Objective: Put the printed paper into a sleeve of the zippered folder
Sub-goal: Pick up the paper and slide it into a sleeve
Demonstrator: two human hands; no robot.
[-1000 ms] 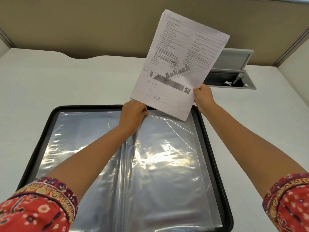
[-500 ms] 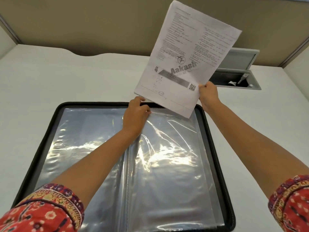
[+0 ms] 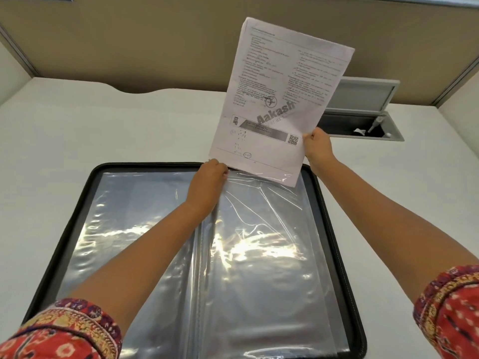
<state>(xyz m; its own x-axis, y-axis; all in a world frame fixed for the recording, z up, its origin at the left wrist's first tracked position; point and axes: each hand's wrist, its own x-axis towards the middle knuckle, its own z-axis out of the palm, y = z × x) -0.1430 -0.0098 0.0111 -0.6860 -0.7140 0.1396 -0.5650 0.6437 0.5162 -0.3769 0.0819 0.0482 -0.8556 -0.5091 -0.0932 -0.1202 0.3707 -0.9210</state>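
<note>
Holding printed paper upright, right hand; left hand pinching sleeve top

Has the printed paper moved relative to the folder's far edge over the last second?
Barely. The printed paper still hangs at the zippered folder's far edge, its bottom edge just inside the right sleeve's mouth, perhaps slightly deeper.
</note>
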